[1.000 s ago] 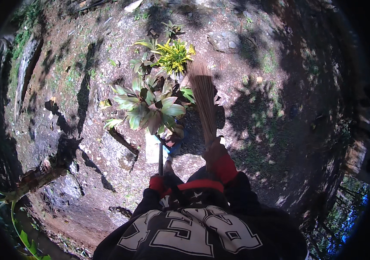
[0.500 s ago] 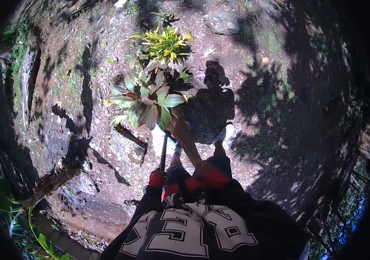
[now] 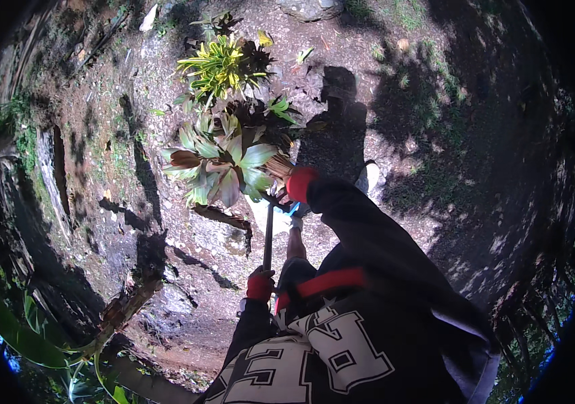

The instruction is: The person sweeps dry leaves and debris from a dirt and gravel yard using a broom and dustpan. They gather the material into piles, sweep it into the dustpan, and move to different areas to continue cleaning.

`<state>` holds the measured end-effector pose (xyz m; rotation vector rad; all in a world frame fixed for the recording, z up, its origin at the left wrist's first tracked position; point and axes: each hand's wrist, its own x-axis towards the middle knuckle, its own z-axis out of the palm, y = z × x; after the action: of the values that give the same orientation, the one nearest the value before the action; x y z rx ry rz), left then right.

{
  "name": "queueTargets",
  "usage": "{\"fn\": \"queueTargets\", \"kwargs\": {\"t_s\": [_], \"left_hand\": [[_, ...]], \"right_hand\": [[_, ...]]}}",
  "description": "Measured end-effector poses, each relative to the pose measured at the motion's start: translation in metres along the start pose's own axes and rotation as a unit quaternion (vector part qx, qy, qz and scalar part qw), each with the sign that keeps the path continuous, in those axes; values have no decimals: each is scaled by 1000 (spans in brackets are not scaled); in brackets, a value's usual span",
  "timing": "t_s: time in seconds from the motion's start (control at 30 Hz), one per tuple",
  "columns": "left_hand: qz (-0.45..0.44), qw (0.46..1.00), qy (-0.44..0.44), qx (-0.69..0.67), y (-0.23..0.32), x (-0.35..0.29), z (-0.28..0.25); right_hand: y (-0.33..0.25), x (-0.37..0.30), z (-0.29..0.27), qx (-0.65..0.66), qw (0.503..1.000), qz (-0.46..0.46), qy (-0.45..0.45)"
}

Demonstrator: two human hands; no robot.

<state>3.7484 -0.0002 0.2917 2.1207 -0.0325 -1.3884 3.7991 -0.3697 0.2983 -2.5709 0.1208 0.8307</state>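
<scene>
My left hand (image 3: 264, 272), below a red cuff, is closed round a long dark pole (image 3: 269, 236). The pole runs forward to a white-and-blue object (image 3: 272, 213) beside my left foot; its kind is hard to make out. Stretched forward, my right hand (image 3: 283, 195) is dark and partly hidden ahead of its red cuff. It appears closed on a stick broom (image 3: 276, 165), whose brown sticks disappear among leaves. Just left of it grows a broad-leaved plant (image 3: 223, 158) with green and reddish leaves. Beyond stands a yellow-green plant (image 3: 216, 67).
A flat stone (image 3: 311, 8) lies at the far edge. A piece of bark or wood (image 3: 223, 219) is on the ground left of the pole. My right shoe (image 3: 368, 176) rests on dirt at the right. A log (image 3: 51, 168) and a cut stem (image 3: 125, 306) lie to the left.
My right hand has moved forward from near my waist to the broad-leaved plant, and less of the broom shows. My left hand still grips the pole. The view has shifted.
</scene>
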Motion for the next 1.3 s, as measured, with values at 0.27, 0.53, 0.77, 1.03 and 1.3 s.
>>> {"fn": "queueTargets", "kwargs": {"t_s": [0.27,0.53,0.77,1.03,1.3], "left_hand": [[-100,992,-76,-10,48,-6,-14],[-76,993,-92,22,49,3,-5],[23,985,-84,145,55,-8,17],[3,987,-81,137,45,-4,15],[124,955,-88,256,22,-4,27]], "right_hand": [[11,-176,22,283,924,249,-65],[40,-201,37,384,855,347,-28],[26,-134,131,319,864,386,-60],[4,-242,89,373,896,217,-105],[46,-160,32,308,910,272,-44]]}}
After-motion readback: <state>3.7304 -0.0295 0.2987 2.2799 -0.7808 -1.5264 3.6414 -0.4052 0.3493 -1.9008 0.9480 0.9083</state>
